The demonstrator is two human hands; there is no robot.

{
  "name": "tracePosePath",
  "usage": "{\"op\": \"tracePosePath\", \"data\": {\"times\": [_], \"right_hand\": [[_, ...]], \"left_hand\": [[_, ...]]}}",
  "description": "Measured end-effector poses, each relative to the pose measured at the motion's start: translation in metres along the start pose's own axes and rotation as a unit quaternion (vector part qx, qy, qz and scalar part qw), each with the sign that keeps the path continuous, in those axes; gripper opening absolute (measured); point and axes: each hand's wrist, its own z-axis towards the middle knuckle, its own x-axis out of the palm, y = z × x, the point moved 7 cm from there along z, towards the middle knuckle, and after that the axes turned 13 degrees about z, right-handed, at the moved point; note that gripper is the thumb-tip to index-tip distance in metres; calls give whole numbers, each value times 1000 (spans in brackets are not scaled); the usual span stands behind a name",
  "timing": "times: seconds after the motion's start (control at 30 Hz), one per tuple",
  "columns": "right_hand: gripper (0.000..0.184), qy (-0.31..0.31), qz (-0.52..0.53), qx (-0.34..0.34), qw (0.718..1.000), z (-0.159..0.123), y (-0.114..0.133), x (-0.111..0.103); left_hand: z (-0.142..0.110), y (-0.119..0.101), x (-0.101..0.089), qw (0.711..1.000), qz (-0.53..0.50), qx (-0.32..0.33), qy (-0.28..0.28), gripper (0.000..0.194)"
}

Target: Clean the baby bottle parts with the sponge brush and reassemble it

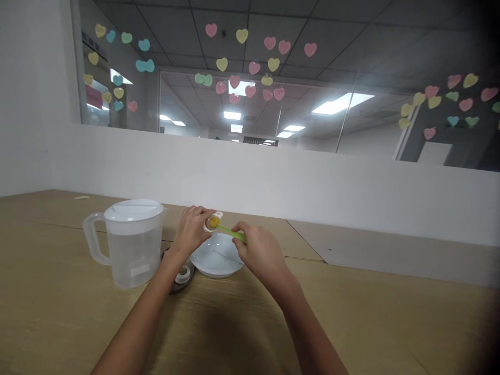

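"By the white bowl [211,268], what's going on?"

"The left hand [191,227] pinches a small pale-rimmed piece [208,227], held up at about the bowl's far rim. The right hand [260,250] grips a green stick [233,233], its yellow tip [214,222] at the piece; inside or only against it, I can't tell."

"Which step would you call that?"

"Working the tip on the piece, I'd guess. Carrying on calls for a firm left pinch and small, light turns of the stick."

"And nearby?"

"A lidded pitcher [135,247] on the left, and a dark dish [182,287] partly hidden by the left forearm [150,307], with a round white item [183,274] on it."

"Anything to read?"

"No brand that I can find. The pitcher's pale label [139,270] and the heart-shaped notes [242,36] on the window [187,47] show nothing legible"
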Motion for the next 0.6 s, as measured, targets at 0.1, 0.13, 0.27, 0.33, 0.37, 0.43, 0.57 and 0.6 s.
{"op": "tracePosePath", "data": {"times": [0.1, 0.13, 0.27, 0.33, 0.37, 0.43, 0.57, 0.6], "right_hand": [[16, -24, -4, -4, 1000, -12, 0, -26], [15, -31, -5, -8, 999, -15, -1, -34], [16, -80, -45, 28, 995, -25, -19, -66], [18, -81, -74, 79, 991, -25, -33, -73], [19, -71, -86, 105, 988, -23, -39, -73], [21, -38, -100, 152, 983, -18, -53, -66], [22, 29, -114, 217, 969, -2, -82, -38], [24, 42, -122, 229, 965, 2, -89, -30]], "left_hand": [[-2, -1, 3, 999, 40, 0, -6, 50], [-3, -3, 3, 998, 57, -1, -13, 51], [-9, -14, 12, 990, 132, 34, -26, 46], [-12, -19, 18, 987, 155, 43, -16, 39], [-13, -20, 21, 986, 161, 36, -8, 38], [-13, -17, 24, 987, 161, 1, 13, 42], [-11, 2, 27, 982, 94, -128, 106, 51], [-10, 5, 28, 977, 63, -150, 140, 56]]}}
